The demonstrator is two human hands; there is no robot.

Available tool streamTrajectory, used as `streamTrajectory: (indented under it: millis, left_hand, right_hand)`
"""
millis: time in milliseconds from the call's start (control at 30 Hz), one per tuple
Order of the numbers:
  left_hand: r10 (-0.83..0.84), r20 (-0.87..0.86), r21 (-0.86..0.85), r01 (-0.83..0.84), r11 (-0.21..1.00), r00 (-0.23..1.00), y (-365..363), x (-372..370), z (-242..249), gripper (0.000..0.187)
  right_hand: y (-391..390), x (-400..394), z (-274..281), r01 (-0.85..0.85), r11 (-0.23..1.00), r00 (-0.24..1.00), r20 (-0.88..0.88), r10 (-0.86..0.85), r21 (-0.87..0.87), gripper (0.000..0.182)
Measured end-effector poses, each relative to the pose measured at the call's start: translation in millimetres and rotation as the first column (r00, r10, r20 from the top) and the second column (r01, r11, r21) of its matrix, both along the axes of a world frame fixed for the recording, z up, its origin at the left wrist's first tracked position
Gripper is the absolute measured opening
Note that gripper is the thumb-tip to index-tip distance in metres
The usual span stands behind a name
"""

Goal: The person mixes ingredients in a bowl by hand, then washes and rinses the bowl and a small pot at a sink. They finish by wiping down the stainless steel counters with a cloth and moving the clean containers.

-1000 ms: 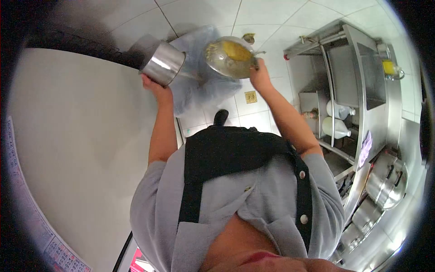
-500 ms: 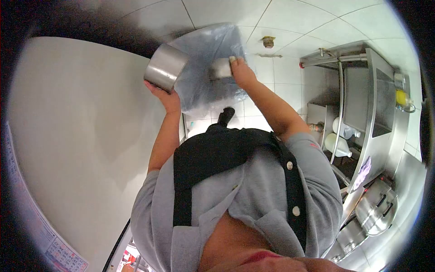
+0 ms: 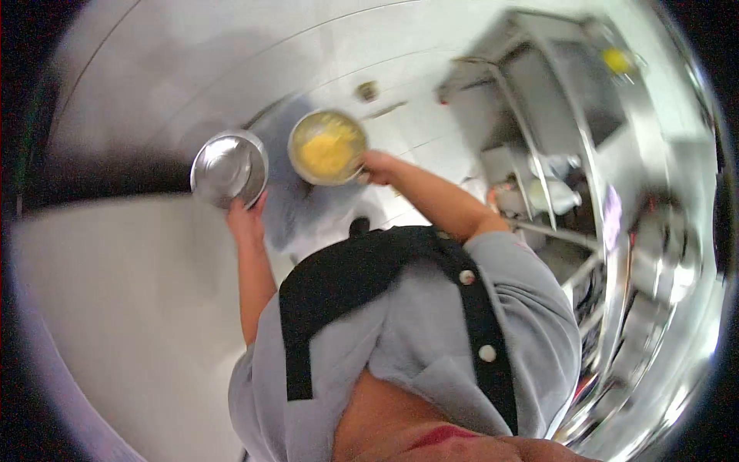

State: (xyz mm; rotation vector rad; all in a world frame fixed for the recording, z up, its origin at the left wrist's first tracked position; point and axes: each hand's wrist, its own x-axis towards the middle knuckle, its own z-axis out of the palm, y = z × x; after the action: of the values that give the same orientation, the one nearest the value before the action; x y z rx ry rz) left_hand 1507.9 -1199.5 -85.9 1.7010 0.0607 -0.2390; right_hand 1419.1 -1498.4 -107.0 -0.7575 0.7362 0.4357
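Note:
My left hand grips the near rim of a round metal container, whose shiny inside faces the camera and shows no contents. To its right, my right hand holds a metal bowl by its right side, with yellow food inside. The two containers are apart. Below and between them lies a bluish plastic bag, blurred and partly covered by the bowl.
A pale flat surface fills the left side. Metal shelving with white plastic bottles stands on the right, and metal pots are lower right. A drain fitting is on the tiles.
The view has shifted and turned. Both containers have tilted so that their insides now face the camera, showing the yellow food in the right one. Both hands keep hold.

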Motion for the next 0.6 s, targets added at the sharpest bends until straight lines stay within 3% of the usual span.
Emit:
streamTrajectory:
  millis: [33, 67, 133, 200, 300, 333, 467, 500, 533, 567, 600]
  left_hand:
    - [0.055, -0.195, -0.315, -0.115, 0.942, 0.979, -28.3, 2.2, 28.9, 0.035]
    - [0.032, -0.43, -0.505, -0.27, 0.82, 0.902, -54.4, 6.4, 38.2, 0.036]
    - [-0.203, -0.44, -0.528, -0.069, 0.847, 0.875, -103.3, 12.2, 35.2, 0.037]
    - [-0.402, -0.424, -0.548, 0.124, 0.827, 0.811, -171.5, 16.4, 41.2, 0.035]
    - [-0.647, -0.356, -0.572, 0.391, 0.721, 0.674, -263.2, -10.8, 91.3, 0.033]
    - [-0.704, -0.35, -0.551, 0.472, 0.688, 0.618, -300.7, -17.2, 100.4, 0.033]
    - [-0.861, -0.305, -0.48, 0.715, 0.508, 0.407, -442.9, -80.7, 144.0, 0.038]
    - [-0.901, -0.288, -0.494, 0.756, 0.429, 0.323, -479.7, -99.7, 147.3, 0.039]
    - [-0.931, -0.28, -0.503, 0.79, 0.351, 0.235, -517.1, -120.1, 146.7, 0.04]
    - [-0.939, -0.304, -0.495, 0.815, 0.302, 0.163, -555.0, -144.6, 146.5, 0.039]
    - [-0.943, -0.32, -0.489, 0.836, 0.247, 0.091, -593.4, -171.1, 149.1, 0.038]
  right_hand:
    - [-19.6, -13.2, -36.2, 0.032, 0.999, 0.998, 0.056, -0.03, -0.035, 0.008]
    - [-37.1, -30.1, -12.8, 0.044, 0.999, 0.999, 0.01, -0.045, 0.01, 0.005]
    - [-82.9, -65.8, -48.2, 0.022, 0.997, 0.991, 0.127, -0.031, 0.072, 0.006]
    - [-123.1, -110.7, -25.6, 0.211, 0.977, 0.976, 0.064, -0.209, -0.03, 0.007]
    - [-165.5, -180.7, 25.4, 0.442, 0.882, 0.896, 0.125, -0.426, -0.165, 0.011]
    - [-187.4, -207.3, 27.8, 0.489, 0.863, 0.867, 0.18, -0.465, -0.13, 0.011]
    - [-263.3, -319.6, 60.7, 0.821, 0.527, 0.571, 0.308, -0.761, -0.221, 0.018]
    - [-272.4, -347.5, 93.4, 0.856, 0.449, 0.512, 0.303, -0.803, -0.258, 0.019]
    - [-284.0, -360.4, 119.4, 0.937, 0.179, 0.253, 0.226, -0.941, -0.301, 0.027]
    - [-302.9, -395.7, 122.0, 0.861, 0.178, 0.342, 0.284, -0.896, -0.476, 0.028]
    - [-312.8, -413.1, 140.7, 0.914, -0.054, 0.105, 0.362, -0.926, -0.402, 0.028]
